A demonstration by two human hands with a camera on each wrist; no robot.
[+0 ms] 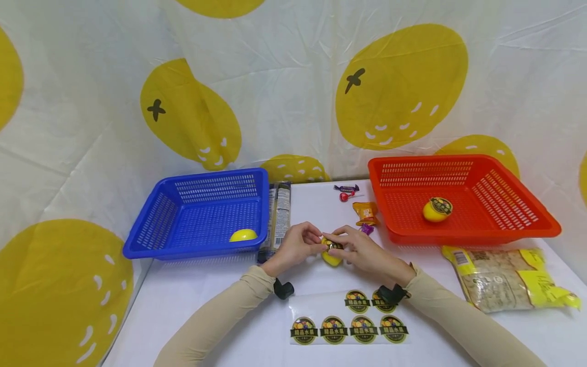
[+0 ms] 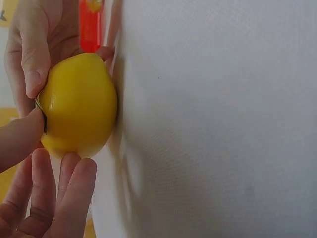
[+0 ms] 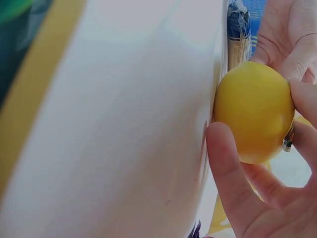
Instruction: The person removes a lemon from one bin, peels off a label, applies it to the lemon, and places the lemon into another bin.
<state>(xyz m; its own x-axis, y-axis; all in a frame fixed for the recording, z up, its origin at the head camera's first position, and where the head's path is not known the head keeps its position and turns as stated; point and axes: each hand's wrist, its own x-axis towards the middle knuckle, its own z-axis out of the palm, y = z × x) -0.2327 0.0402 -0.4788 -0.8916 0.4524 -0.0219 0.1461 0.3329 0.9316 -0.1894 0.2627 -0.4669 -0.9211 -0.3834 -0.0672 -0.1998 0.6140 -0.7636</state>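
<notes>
A yellow lemon [image 1: 332, 260] rests on the white table between both hands, with a dark round label [image 1: 334, 245] on its upper side. My left hand [image 1: 300, 243] holds it from the left; in the left wrist view the thumb [image 2: 22, 141] presses the label's edge and the fingertips touch the lemon's side. From the right, my right hand [image 1: 362, 250] has its fingers curved around the lemon. The right wrist view shows one finger [image 3: 225, 153] low along the lemon [image 3: 255, 111], close to the table, and the label's edge standing slightly out from the skin.
A sheet of round labels [image 1: 334, 329] lies in front. At left, a blue basket [image 1: 197, 253] holds a plain lemon [image 1: 243, 235]; at right, a red basket [image 1: 458, 237] holds a labelled one [image 1: 437, 209]. Wrapped candies [image 1: 365, 212], a long package [image 1: 282, 214] and a yellow-clear bag [image 1: 500, 280] lie around.
</notes>
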